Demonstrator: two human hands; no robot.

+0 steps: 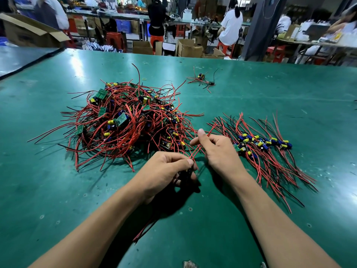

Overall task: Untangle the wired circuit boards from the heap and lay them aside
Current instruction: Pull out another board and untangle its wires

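Head: L hand (166,168) grips dark board (185,174), R hand (217,150) pinches thin red wires (195,151).

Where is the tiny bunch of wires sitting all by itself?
Start at the green table. Look past the big tangled heap and the neat row of boards toward the far edge. The small cluster lies there alone, just a couple of boards with red and black wires, touching neither pile.
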